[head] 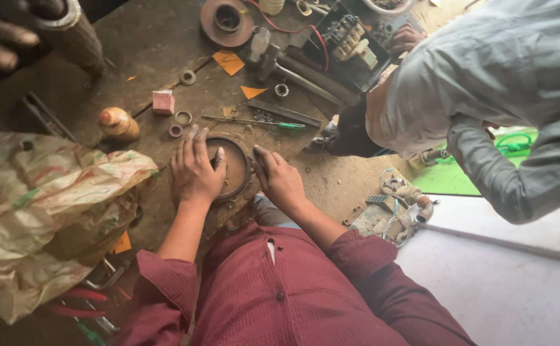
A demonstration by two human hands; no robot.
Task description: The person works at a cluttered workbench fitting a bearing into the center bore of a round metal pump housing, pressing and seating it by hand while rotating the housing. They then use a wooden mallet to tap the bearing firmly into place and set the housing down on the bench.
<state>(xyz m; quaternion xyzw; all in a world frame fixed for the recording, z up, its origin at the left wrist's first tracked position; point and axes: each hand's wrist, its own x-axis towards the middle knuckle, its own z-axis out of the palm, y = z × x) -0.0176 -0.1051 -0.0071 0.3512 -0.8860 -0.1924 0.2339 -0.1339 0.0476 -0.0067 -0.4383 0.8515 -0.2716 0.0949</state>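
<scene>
While both hands press it, the round rusty metal disc (234,168) lies flat on the grimy wooden bench (145,45).
Left hand (195,170) is spread flat over its left rim and right hand (280,179) flat at its right edge, neither gripping; the green-handled screwdriver (257,122) lies untouched beyond.

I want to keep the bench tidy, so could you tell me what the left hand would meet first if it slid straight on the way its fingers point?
Probably the small rings: the left hand points up the bench, toward a dark red ring and a metal ring just beyond its fingertips.
</scene>
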